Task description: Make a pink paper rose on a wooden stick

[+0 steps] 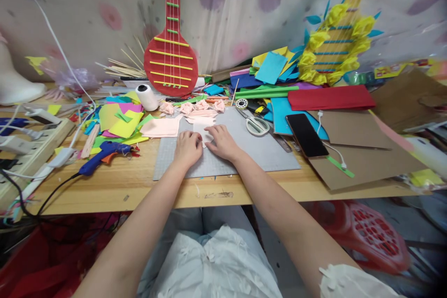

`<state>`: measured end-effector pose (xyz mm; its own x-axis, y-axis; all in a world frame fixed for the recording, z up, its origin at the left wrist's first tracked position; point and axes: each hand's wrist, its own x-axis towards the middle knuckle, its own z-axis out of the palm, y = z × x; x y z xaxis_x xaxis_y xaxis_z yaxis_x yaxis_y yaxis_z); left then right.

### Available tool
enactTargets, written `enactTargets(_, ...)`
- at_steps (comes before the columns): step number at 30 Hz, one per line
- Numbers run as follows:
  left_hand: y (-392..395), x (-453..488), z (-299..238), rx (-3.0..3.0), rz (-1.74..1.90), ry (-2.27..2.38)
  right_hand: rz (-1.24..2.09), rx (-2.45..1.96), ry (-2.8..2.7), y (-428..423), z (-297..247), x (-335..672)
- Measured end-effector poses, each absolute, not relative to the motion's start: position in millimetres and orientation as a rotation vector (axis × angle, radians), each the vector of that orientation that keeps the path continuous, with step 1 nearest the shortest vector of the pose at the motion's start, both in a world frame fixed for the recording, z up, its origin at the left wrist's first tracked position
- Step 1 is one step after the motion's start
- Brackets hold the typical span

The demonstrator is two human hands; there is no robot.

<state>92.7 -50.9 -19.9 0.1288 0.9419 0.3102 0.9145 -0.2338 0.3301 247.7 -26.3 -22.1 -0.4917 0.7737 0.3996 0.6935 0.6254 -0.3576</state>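
Fingers of the left hand [188, 148] are bent, those of the right hand [221, 142] loosely spread, near a pale paper piece [199, 128] between them on the grey mat [261, 159]; whether they pinch it, I cannot tell. Behind lie pink paper flowers [201, 104]; scissors [252, 118] rest to the right, a blue glue gun [110, 148] to the left.

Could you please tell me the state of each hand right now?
Left hand: curled at the pale paper; whether it grips cannot be told.
Right hand: open, spread at the same paper.
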Motion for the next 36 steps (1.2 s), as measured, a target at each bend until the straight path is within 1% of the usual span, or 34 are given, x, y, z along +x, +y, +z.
enactTargets(17, -49.6, 91.8, -20.3, 2.267, 0.73, 1.911, 0.282, -1.148, -2.299, -26.3, -24.6, 250.1)
enactTargets(23, -47.5, 88.4, -20.5, 2.229, 0.726, 1.884, 0.358, -1.199, -2.167, -24.0, -25.7, 248.7)
enactTargets(29, -47.0, 88.4, -21.1, 2.213, 0.745, 1.877, 0.277, -1.234, -2.158, -23.3, -30.3, 244.1)
enactTargets(34, -49.9, 90.0, -19.1, 2.152, 0.87, 1.956, 0.229, -1.198, -2.167, -27.0, -25.6, 241.2)
enactTargets(36, -51.5, 90.3, -18.1, 2.153, 0.867, 1.973, 0.221, -1.171, -2.204, -28.4, -23.1, 238.7)
